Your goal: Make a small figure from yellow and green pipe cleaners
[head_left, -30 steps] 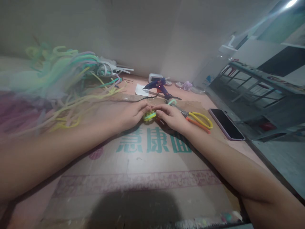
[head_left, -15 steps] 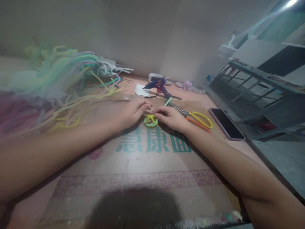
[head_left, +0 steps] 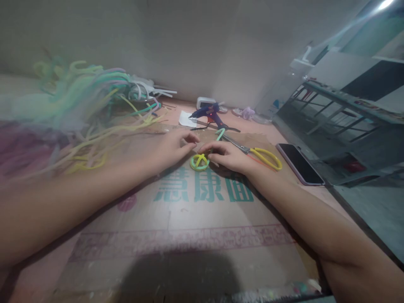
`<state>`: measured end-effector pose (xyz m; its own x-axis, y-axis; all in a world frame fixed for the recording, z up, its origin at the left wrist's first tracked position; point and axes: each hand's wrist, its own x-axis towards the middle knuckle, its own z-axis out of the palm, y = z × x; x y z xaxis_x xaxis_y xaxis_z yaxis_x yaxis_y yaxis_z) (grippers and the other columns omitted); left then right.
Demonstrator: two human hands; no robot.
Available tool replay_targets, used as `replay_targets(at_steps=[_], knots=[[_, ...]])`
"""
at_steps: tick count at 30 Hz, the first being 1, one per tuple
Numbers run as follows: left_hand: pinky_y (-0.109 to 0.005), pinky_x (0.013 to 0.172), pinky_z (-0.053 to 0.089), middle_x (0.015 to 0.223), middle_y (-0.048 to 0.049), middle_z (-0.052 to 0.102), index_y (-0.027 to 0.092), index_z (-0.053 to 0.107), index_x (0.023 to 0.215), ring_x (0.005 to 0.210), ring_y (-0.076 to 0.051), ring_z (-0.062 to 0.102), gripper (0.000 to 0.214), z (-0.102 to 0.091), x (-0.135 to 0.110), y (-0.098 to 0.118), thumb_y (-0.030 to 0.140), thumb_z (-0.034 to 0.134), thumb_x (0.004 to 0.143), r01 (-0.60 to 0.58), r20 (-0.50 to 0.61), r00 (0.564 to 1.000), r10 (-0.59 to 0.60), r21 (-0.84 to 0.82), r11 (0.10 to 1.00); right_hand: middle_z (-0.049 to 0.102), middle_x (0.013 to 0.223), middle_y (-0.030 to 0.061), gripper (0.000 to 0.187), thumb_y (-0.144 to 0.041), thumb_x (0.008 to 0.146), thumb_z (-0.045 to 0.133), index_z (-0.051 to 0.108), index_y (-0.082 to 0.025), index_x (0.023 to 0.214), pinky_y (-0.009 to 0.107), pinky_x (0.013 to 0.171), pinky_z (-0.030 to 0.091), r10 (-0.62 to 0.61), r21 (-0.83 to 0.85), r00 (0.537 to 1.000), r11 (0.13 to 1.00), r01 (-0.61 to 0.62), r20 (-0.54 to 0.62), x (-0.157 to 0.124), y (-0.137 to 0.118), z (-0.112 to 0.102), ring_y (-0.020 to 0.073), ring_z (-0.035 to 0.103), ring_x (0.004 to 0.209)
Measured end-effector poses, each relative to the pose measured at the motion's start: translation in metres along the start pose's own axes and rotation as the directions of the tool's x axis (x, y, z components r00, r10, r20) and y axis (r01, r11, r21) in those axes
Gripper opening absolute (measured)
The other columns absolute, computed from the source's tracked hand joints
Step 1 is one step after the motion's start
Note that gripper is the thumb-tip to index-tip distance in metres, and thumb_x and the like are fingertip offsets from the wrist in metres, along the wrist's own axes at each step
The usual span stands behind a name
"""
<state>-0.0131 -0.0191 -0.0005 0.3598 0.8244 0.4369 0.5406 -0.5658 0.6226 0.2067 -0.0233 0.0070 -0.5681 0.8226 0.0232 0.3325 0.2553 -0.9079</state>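
Observation:
A small green ring with yellow crossed pieces inside (head_left: 199, 162) lies flat on the brown cardboard sheet (head_left: 189, 219). My right hand (head_left: 229, 155) rests just right of it, fingers curled, fingertips pinching the ring's right rim. A short green pipe-cleaner piece (head_left: 220, 134) sticks up behind that hand. My left hand (head_left: 175, 147) lies just left of the ring, fingers loosely curled and holding nothing that I can see, its tips a little apart from the ring.
Yellow-handled scissors (head_left: 263, 156) lie right of my right hand. A dark phone (head_left: 299, 163) lies further right. A blue glue gun (head_left: 210, 114) stands behind. A heap of pastel pipe cleaners (head_left: 78, 105) fills the left. The wall is close behind.
The ring, held up between both hands a second ago, now lies flat on the cardboard. My left hand has drawn back from it a little; my right hand stays at its rim.

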Motion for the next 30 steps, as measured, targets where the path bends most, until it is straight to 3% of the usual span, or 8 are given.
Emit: replay_targets(at_steps=[4,7,13,19,25,30], knots=[[-0.037,0.085,0.053,0.093,-0.0043,0.072,0.021,0.067,0.089,0.088,-0.022,0.065,0.015,0.001,0.001,0.000,0.029,0.055,0.085,-0.021,-0.004,1.000,0.021,-0.014,1.000,0.067,0.083,0.0011,0.017,-0.028,0.082,0.066,0.070,-0.017,0.095,0.022,0.053,0.042,-0.063,-0.059,0.998,0.996,0.064,0.012,0.002,0.001,-0.002,0.0086,0.053,0.058],[-0.037,0.086,0.052,0.094,-0.0049,0.071,0.021,0.064,0.089,0.088,-0.022,0.064,0.013,0.000,0.000,0.000,0.029,0.054,0.085,0.001,0.010,1.000,-0.001,-0.014,1.000,0.063,0.072,-0.0008,0.020,-0.035,0.084,0.066,0.068,-0.016,0.091,0.022,0.050,0.040,-0.028,-0.071,0.999,0.997,0.026,-0.021,0.003,0.002,0.000,0.0085,0.050,0.053],[-0.035,0.079,0.048,0.088,-0.0058,0.067,0.019,0.055,0.081,0.085,-0.021,0.061,0.006,0.000,-0.001,0.000,0.022,0.050,0.081,0.012,0.042,0.999,-0.012,0.008,1.000,0.056,0.058,-0.0046,0.024,-0.040,0.085,0.064,0.067,-0.017,0.094,0.022,0.045,0.036,0.034,-0.068,0.974,0.996,-0.051,-0.222,0.002,0.006,0.007,0.0094,0.047,0.047],[-0.033,0.076,0.046,0.084,-0.0044,0.064,0.020,0.055,0.081,0.082,-0.020,0.059,0.005,0.002,0.000,-0.003,0.020,0.051,0.079,-0.010,0.034,0.999,0.010,-0.002,1.000,0.066,0.075,0.0002,0.023,-0.038,0.083,0.064,0.069,-0.017,0.092,0.023,0.053,0.041,-0.055,-0.122,0.923,0.993,0.009,-0.380,0.009,0.017,0.003,0.0115,0.053,0.058],[-0.032,0.076,0.047,0.086,-0.0030,0.069,0.020,0.065,0.088,0.081,-0.020,0.061,0.013,0.001,0.000,-0.001,0.029,0.057,0.084,0.004,0.026,1.000,-0.002,-0.059,0.998,0.068,0.079,0.0007,0.023,-0.038,0.082,0.064,0.069,-0.018,0.091,0.025,0.056,0.043,-0.070,-0.138,0.906,0.990,0.013,-0.418,0.013,0.019,0.001,0.0126,0.056,0.061],[-0.031,0.074,0.047,0.084,-0.0026,0.071,0.019,0.067,0.099,0.077,-0.019,0.063,0.020,0.000,-0.001,0.001,0.031,0.052,0.091,0.048,0.045,0.998,-0.043,-0.101,0.994,0.071,0.081,0.0012,0.020,-0.035,0.082,0.064,0.069,-0.018,0.089,0.026,0.062,0.045,-0.089,-0.177,0.904,0.984,0.015,-0.418,0.010,0.014,0.002,0.0139,0.059,0.067]])
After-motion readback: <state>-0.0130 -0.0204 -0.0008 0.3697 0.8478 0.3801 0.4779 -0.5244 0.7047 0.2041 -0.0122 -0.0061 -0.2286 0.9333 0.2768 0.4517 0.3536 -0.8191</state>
